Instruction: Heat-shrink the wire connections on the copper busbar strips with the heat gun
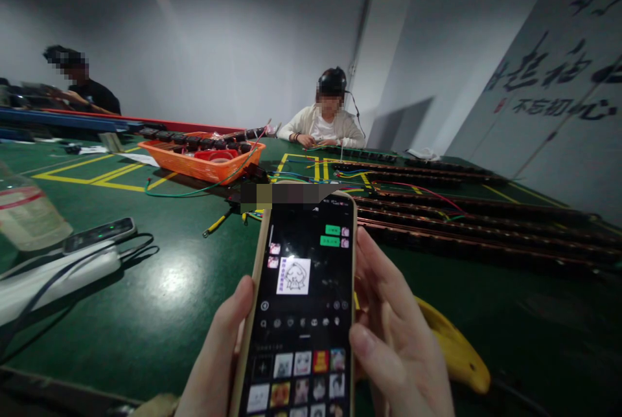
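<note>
A smartphone (311,287) in a beige case stands tilted up before me, its screen lit with a dark chat page and a grid of stickers. My left hand (218,352) grips its left edge, thumb along the side. On the right edge, my right hand (398,326) is closed around the case, with the thumb at the screen's border. Behind my right hand lies a yellow banana-shaped thing (454,346), partly hidden by the fingers. Cables with coloured sleeves, one a yellow lead (216,224), lie just beyond the phone.
An orange basket (204,161) holds black parts. Long black strips with wires (486,229) stretch across the green table (165,339). At left are a white power strip (63,281), a black device (100,236) and a bottle (32,210). Two people (323,119) sit farther off.
</note>
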### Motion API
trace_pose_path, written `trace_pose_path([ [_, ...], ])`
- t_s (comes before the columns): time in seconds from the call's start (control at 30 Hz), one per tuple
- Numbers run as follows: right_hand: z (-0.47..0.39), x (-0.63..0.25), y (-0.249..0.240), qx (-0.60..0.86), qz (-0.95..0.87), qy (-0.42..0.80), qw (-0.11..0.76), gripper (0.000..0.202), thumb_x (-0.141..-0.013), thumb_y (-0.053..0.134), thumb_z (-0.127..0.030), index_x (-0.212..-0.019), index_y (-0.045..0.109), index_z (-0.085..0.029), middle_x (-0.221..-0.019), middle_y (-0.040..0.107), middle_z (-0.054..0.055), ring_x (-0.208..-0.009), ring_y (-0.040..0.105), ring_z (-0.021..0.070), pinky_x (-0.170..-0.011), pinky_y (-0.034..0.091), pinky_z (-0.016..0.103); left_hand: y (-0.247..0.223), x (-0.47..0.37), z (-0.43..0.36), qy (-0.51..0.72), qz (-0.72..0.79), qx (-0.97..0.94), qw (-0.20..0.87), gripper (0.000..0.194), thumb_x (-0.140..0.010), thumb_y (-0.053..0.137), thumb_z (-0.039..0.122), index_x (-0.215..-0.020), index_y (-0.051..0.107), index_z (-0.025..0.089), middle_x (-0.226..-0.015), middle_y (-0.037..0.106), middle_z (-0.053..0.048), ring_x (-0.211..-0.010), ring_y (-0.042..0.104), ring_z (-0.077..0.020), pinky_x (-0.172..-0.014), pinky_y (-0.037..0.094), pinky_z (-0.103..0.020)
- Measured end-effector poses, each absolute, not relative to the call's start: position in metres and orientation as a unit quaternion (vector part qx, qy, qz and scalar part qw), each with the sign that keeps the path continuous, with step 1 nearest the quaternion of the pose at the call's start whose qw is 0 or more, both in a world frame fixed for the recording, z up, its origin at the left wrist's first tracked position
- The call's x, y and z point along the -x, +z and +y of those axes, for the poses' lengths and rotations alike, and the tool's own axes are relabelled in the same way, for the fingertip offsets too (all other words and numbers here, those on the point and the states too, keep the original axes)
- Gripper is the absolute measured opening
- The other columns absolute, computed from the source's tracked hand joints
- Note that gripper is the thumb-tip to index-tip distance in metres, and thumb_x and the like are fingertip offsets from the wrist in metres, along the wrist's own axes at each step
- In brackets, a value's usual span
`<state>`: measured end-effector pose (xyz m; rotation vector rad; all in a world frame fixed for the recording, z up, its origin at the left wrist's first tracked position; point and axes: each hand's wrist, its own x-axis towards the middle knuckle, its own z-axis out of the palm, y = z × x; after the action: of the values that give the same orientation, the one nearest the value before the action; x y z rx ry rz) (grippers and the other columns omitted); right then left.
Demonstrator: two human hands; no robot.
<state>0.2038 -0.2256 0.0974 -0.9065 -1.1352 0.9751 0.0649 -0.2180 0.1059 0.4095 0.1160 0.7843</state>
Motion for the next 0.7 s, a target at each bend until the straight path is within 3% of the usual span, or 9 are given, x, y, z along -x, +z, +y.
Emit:
trace_pose_path([
  [0.3,-0.23,-0.204,0.1,0.394,-0.527,0.437,0.613,0.063,-0.08,0.058,-0.046,-0.138,0.034,-0.039,-0.141,0.042,-0.002,-0.13,0.039,0.0252,-0.104,0.037,0.045,0.104,-0.062,-0.214,0.341,0.08,-0.233,0.907,0.06,-0.081,0.048,0.061,-0.118,0.064,0.017,-0.109,0.068,-0.009,-0.116,0.053,-0.032,-0.101,0.037,-0.044],
  [0.47,-0.236,-0.201,0.105,0.397,-0.517,0.457,0.606,0.062,-0.081,0.06,-0.042,-0.137,0.033,-0.044,-0.14,0.042,-0.006,-0.124,0.046,0.0252,-0.087,0.051,0.036,0.107,-0.061,-0.213,0.364,0.098,-0.222,0.899,0.055,-0.084,0.045,0.055,-0.12,0.062,0.017,-0.102,0.07,-0.01,-0.111,0.057,-0.0322,-0.098,0.039,-0.046],
  [0.7,-0.232,-0.202,0.1,0.395,-0.513,0.478,0.593,0.069,-0.077,0.064,-0.042,-0.138,0.03,-0.045,-0.142,0.04,-0.004,-0.109,0.057,0.0215,-0.08,0.053,0.032,0.113,-0.063,-0.213,0.403,0.123,-0.205,0.883,0.054,-0.081,0.05,0.047,-0.125,0.058,0.018,-0.1,0.071,-0.01,-0.105,0.06,-0.0333,-0.092,0.044,-0.047],
])
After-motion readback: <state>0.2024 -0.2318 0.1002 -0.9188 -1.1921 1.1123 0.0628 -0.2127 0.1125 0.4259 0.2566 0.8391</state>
